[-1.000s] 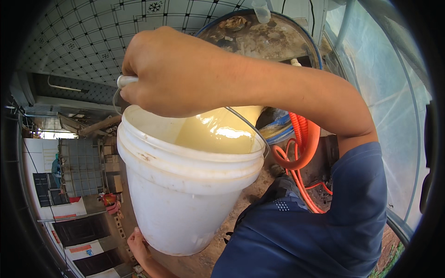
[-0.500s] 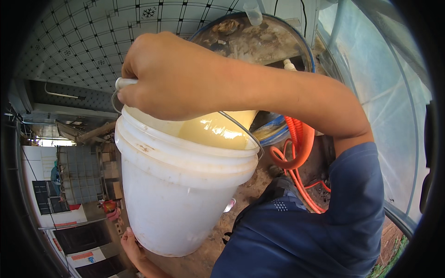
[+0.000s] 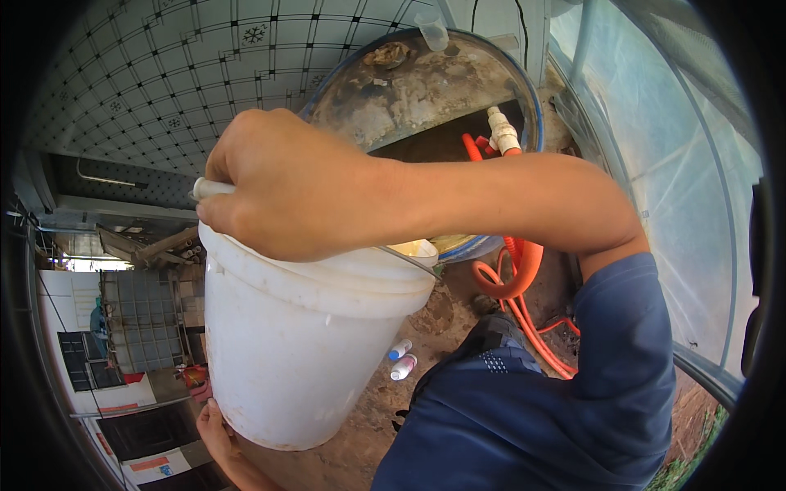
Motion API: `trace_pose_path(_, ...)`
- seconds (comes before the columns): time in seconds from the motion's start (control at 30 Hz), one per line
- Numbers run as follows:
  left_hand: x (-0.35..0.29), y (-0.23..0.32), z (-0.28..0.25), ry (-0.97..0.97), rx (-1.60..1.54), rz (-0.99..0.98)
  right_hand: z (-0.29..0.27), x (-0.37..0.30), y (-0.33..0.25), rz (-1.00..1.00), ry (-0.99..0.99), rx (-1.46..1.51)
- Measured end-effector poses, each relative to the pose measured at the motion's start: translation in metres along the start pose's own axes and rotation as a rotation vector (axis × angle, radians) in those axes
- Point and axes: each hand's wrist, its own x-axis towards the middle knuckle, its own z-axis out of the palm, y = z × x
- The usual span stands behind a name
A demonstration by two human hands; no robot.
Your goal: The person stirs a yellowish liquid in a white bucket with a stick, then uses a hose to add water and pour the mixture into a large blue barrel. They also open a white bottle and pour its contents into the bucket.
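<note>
A large white plastic bucket hangs tilted, its mouth leaning away from me. My right hand is closed around the grip of its wire handle, above the rim. Low at the left, my left hand is at the bottom edge of the bucket, its fingers curled against the base. A small patch of pale yellow liquid shows at the bucket's mouth; my right hand and forearm hide most of the opening. Just beyond stands a blue-rimmed drum, partly covered, with a dark opening.
An orange hose with a white valve runs from the drum's opening to the ground. A clear plastic cup sits at the drum's far rim. Two small bottles lie on the dirt floor. Plastic sheeting hangs at the right.
My right hand and the bucket's rim have come lower in view, and the bucket tilts further away. Much less yellow liquid shows now. The valve and both small bottles have come into sight.
</note>
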Motion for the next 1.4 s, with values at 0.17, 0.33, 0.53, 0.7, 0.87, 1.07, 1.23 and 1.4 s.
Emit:
trace_pose_path(0.17, 0.0, 0.022, 0.001, 0.043, 0.022, 0.005, 0.003, -0.001, 0.013, -0.037, 0.003, 0.042)
trace_pose_path(0.33, 0.014, 0.04, -0.007, 0.071, 0.043, 0.062, 0.009, -0.003, 0.022, -0.067, 0.075, 0.19)
trace_pose_path(0.53, 0.036, 0.075, -0.008, 0.068, 0.144, 0.141, -0.002, -0.013, 0.032, -0.05, 0.118, 0.184)
trace_pose_path(0.7, 0.053, 0.112, -0.002, 0.048, 0.265, 0.235, 0.004, -0.036, 0.041, -0.065, 0.228, 0.298)
trace_pose_path(0.87, 0.064, 0.16, 0.007, 0.068, 0.35, 0.366, 0.008, -0.06, 0.05, -0.091, 0.364, 0.272)
trace_pose_path(1.07, 0.064, 0.196, 0.028, 0.055, 0.476, 0.444, 0.022, -0.081, 0.062, -0.072, 0.518, 0.31)
trace_pose_path(1.23, 0.06, 0.202, 0.04, 0.053, 0.493, 0.503, 0.029, -0.096, 0.073, -0.191, 0.632, 0.19)
trace_pose_path(1.4, 0.052, 0.186, 0.031, 0.053, 0.468, 0.49, 0.044, -0.098, 0.078, -0.282, 0.653, 0.168)
